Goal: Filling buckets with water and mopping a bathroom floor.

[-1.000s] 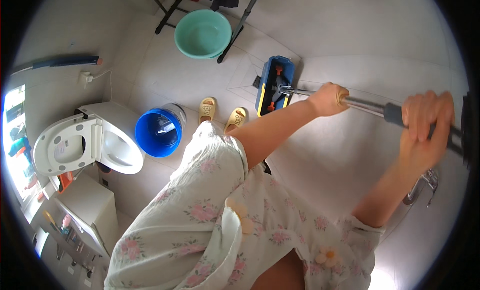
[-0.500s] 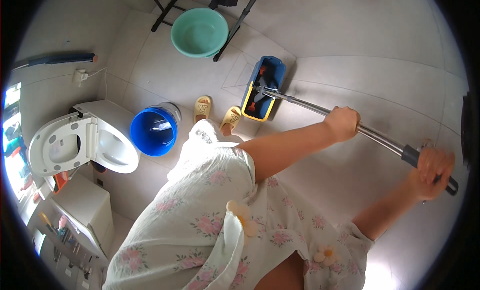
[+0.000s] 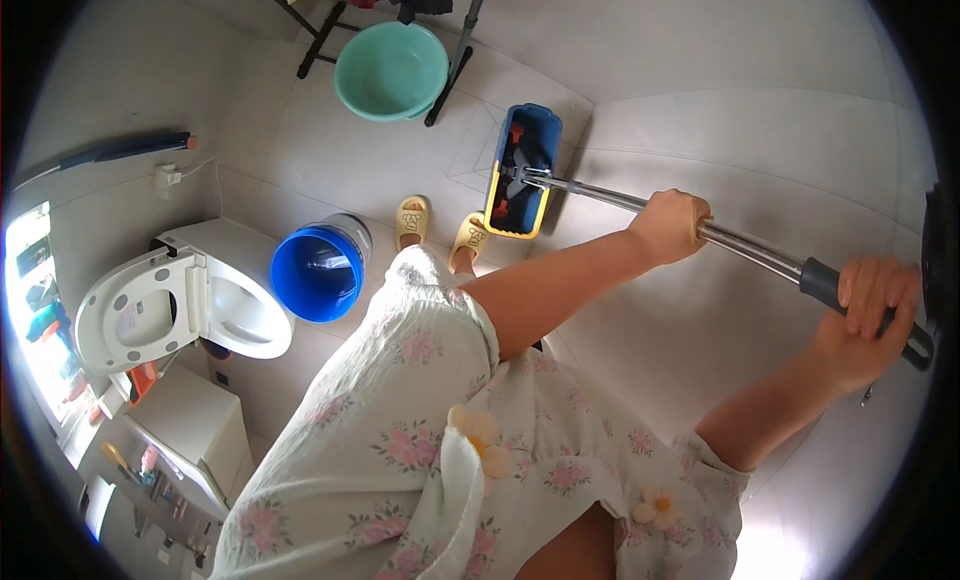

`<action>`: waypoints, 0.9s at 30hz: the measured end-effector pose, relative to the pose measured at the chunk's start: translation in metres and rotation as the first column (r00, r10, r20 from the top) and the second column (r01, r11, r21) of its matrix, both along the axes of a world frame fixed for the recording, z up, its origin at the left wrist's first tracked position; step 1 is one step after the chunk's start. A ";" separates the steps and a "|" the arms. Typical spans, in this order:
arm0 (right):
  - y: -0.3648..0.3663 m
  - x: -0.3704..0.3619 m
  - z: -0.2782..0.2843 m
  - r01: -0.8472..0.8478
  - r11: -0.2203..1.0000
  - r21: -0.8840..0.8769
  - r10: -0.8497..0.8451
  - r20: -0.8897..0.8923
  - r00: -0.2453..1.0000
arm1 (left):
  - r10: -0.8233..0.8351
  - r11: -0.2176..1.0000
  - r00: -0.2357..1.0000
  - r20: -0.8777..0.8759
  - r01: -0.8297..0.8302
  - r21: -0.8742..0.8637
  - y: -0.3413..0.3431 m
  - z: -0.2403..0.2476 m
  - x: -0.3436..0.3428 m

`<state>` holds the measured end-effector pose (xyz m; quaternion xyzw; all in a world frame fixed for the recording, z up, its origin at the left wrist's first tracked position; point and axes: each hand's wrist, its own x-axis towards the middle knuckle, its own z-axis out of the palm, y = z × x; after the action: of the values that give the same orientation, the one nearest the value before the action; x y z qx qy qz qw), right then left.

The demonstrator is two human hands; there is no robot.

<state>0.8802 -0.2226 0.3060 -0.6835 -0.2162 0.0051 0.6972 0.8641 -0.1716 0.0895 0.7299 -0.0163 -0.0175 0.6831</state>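
My left hand (image 3: pixel 671 227) is wrapped round the middle of a shiny metal mop pole (image 3: pixel 750 248). Farther up the same pole, my right hand (image 3: pixel 872 315) grips its dark grey handle (image 3: pixel 820 280) near the end. The pole slants down to the left into a blue rectangular mop bucket (image 3: pixel 548 130) with a yellow rim along one side. Inside it sits the dark mop head (image 3: pixel 518 170), with orange-red parts at both ends. My fingers partly cover the handle.
A green basin (image 3: pixel 392 72) stands by the dark legs of a rack (image 3: pixel 455 80) hung with clothes. Left of my yellow slippers (image 3: pixel 412 220) is a round blue bucket (image 3: pixel 318 275). A toilet (image 3: pixel 240 305) with raised lid and a white cabinet (image 3: pixel 195 420) stand farther left.
The view has shifted slightly, moving the left-side objects a little right and down. Both hands keep their hold on the mop, and its head stays in the bucket.
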 end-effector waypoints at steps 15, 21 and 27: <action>0.051 -0.015 -0.011 0.016 0.985 -0.173 0.009 0.142 0.990 | 0.083 0.989 0.996 0.029 -0.079 -0.126 0.018 -0.005 0.000; 0.038 -0.026 -0.013 0.062 0.992 -0.106 -0.047 0.143 0.989 | 0.063 0.987 0.992 0.109 -0.046 -0.154 0.000 -0.012 -0.006; 0.038 -0.030 -0.030 0.112 0.977 -0.179 -0.077 0.193 0.978 | 0.012 0.993 0.994 0.109 0.001 -0.119 0.001 -0.023 -0.002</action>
<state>0.8501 -0.1851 0.2764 -0.7536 -0.2457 -0.0714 0.6055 0.8619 -0.1708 0.0667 0.6880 -0.0528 0.0255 0.7233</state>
